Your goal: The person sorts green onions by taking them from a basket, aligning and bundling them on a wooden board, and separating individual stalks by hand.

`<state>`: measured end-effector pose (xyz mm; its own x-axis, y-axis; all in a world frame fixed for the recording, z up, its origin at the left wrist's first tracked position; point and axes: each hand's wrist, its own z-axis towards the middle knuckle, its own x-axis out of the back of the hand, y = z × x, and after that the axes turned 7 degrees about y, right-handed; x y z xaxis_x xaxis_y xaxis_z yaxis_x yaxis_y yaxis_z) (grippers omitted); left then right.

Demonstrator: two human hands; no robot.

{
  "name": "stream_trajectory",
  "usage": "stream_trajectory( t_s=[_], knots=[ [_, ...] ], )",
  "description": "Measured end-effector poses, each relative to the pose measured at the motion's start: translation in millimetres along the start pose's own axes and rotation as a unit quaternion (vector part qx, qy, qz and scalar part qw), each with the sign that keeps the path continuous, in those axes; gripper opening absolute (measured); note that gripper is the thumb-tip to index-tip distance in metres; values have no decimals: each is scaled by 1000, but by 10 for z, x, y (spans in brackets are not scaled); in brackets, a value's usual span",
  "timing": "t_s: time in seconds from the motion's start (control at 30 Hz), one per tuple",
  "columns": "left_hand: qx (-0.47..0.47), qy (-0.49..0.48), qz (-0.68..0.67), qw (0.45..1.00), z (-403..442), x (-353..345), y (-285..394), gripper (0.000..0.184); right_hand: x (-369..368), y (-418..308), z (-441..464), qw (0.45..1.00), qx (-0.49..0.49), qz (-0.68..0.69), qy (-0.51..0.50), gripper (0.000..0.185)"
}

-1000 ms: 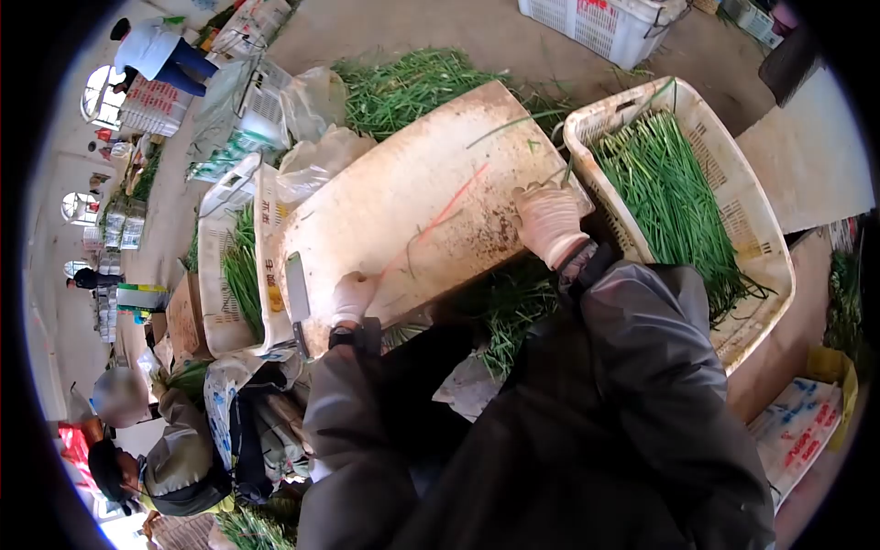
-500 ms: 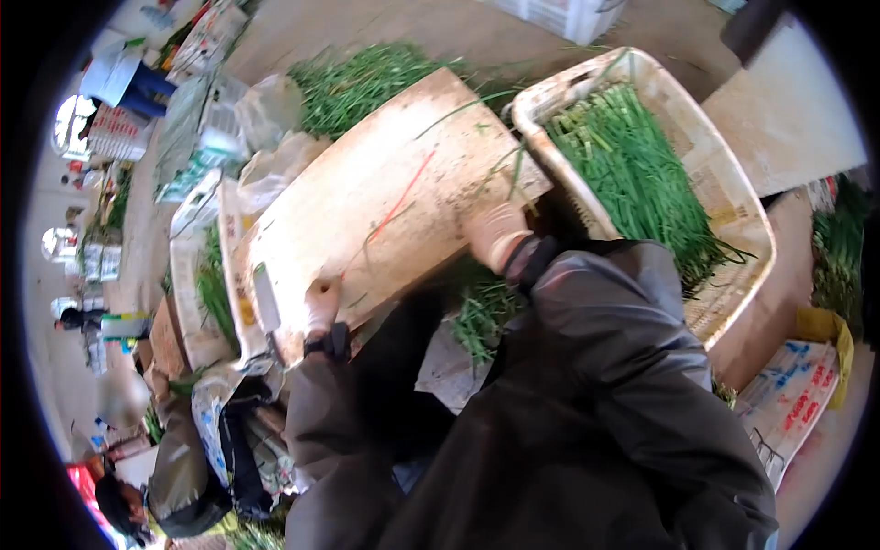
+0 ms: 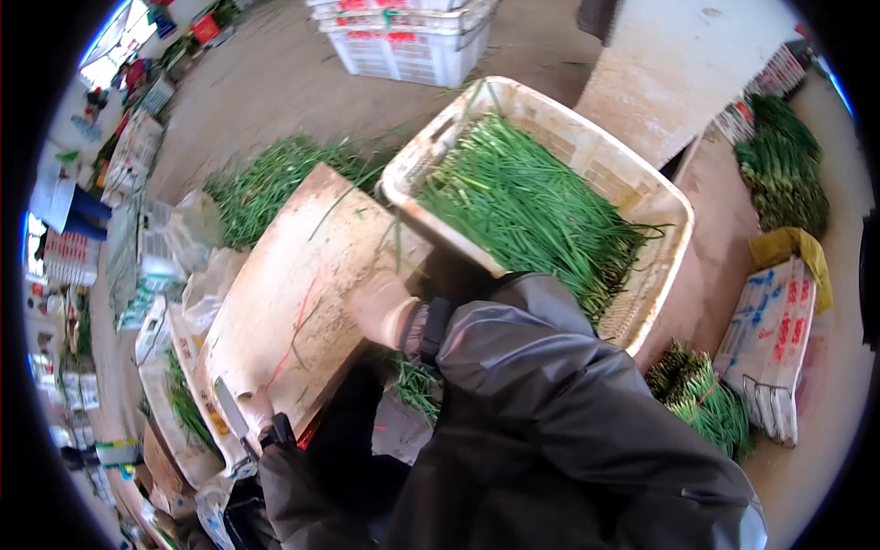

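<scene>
My left hand [image 3: 258,409], fingers curled, is at the near left end of a dirty pale board [image 3: 275,266]. A thin red string [image 3: 298,332] runs across the board down to its fingers. Just left of this hand a knife [image 3: 229,408] with a broad blade lies at the board's edge. My right hand [image 3: 376,307] is over the right part of the board, among dirt and loose green bits. Motion blurs its fingers. Right of the board, a dirty white plastic crate [image 3: 674,266] holds many long green chives [image 3: 522,197].
Loose greens [image 3: 275,179] are heaped behind the board. White crates [image 3: 403,50] stand farther back. On the right are a bundle of greens [image 3: 701,399], a white printed box [image 3: 765,339] and another pile of greens [image 3: 779,170]. Plastic bags [image 3: 206,284] sit at the left.
My view has turned right, so the board and crate appear farther left. My right hand has moved from the board's near right edge inward over its surface. The left hand stays by the string.
</scene>
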<state>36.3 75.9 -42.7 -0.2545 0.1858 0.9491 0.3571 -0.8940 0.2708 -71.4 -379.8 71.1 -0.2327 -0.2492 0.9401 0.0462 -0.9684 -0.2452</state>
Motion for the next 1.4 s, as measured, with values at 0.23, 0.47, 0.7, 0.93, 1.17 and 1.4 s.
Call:
stream_trajectory(
  t_s=[0.23,0.47,0.7,0.93,1.17,1.4],
  knots=[
    [-179,107,71,976,-755,794,1594,65,1444,928,-43,984,-44,171,9,37],
    [-422,-14,-194,885,-1354,-63,2281,73,897,3165,-998,934,-300,192,29,35],
    [-466,-46,-125,875,-1541,-361,2326,71,118,3943,-2334,881,-423,77,-196,110],
    [-465,-57,-120,875,-1578,-307,2386,67,-358,3602,-2691,874,-429,54,-220,135],
    [-470,-55,-87,877,-1567,-334,2395,65,-314,3120,-2601,885,-359,-17,-297,124],
    [-485,-43,-71,871,-1547,-340,2393,64,-462,3076,-2688,914,-334,-69,-219,113]
  ],
)
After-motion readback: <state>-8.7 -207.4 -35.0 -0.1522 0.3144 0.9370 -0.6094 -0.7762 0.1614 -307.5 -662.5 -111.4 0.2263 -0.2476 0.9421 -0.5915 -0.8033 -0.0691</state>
